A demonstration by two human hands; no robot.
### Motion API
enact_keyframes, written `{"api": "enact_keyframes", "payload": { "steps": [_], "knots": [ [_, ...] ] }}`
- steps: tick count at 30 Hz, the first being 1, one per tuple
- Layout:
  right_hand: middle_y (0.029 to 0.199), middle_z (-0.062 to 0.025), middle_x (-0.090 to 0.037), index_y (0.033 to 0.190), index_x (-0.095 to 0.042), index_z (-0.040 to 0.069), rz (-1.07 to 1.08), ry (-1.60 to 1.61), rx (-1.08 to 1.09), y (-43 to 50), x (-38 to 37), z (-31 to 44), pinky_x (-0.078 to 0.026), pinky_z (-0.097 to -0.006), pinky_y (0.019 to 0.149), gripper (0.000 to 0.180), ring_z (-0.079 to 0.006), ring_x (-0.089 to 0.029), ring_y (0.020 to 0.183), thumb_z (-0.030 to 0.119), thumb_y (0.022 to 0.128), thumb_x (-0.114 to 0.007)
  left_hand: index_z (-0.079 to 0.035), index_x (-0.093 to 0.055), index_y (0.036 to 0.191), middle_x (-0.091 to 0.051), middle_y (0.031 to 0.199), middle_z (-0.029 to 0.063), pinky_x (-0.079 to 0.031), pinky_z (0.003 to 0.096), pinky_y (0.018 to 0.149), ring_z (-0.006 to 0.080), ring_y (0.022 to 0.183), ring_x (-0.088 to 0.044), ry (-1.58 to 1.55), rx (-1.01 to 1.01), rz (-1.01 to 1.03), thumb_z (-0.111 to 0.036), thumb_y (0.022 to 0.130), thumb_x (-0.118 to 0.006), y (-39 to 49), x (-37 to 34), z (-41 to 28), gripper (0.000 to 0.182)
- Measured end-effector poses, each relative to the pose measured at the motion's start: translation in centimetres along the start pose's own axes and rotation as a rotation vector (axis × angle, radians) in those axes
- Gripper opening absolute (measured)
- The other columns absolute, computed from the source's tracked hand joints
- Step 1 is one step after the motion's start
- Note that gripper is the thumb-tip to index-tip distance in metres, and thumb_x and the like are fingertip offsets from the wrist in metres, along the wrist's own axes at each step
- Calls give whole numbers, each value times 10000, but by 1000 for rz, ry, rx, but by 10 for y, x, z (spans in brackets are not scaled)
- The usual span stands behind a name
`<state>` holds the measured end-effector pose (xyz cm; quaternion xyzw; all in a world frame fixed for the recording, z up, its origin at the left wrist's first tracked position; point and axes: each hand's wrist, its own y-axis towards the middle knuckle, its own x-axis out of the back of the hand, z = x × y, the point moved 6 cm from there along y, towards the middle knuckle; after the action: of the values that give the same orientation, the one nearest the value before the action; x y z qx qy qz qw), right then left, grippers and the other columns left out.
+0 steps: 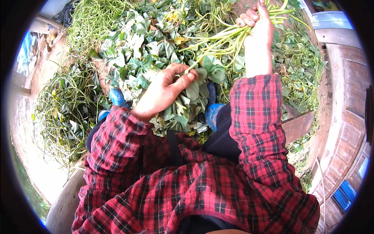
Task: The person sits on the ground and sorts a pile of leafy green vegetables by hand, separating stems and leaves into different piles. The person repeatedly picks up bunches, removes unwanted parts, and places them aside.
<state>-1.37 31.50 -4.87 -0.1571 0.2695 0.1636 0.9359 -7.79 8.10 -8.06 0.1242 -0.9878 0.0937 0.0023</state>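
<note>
My right hand [258,26] is raised at the upper right and grips a bundle of long green leaf stalks [225,39]. Their lower ends fan out down and to the left. Lower and nearer my body, my left hand [168,87] pinches the tip of a stalk between thumb and forefinger. A green leaf [192,89] hangs just below those fingertips. Under both hands spreads a heap of broad green leaves [140,52], some of them yellowed. The base of the bundle inside my right fist is hidden.
Stripped stalks [90,26] lie piled at the upper left, and a darker heap of stems [70,114] sits at left. Blue boots [213,115] flank the leaves. A wooden board [298,125] juts out at right, before a plank wall [353,87].
</note>
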Motion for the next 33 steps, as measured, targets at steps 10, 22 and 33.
{"api": "enact_keyframes", "payload": {
  "steps": [10,22,33],
  "knots": [
    [509,64,-331,763,-448,127,123,41,-5,5,1,4,-291,-226,430,235,-60,-311,406,307,868,-555,-14,-560,1081,-574,898,16,-399,220,791,77,845,-491,-106,-42,-28,-159,923,-403,-2,2,-8,266],
    [500,70,-314,750,-441,111,161,57,-51,-2,-9,-1,-292,-232,434,246,-56,-295,396,293,882,-541,-28,-554,721,-537,655,-4,-399,218,615,74,623,-471,24,-127,-109,76,758,-371,5,6,-7,214],
    [511,66,-309,727,-425,123,119,109,-108,-23,-31,-24,-293,-235,428,272,-68,-288,409,311,862,-567,-42,-568,1083,-595,740,79,-442,279,653,102,685,-520,75,-164,33,-280,898,-518,19,-39,-7,306]
  ]
}}
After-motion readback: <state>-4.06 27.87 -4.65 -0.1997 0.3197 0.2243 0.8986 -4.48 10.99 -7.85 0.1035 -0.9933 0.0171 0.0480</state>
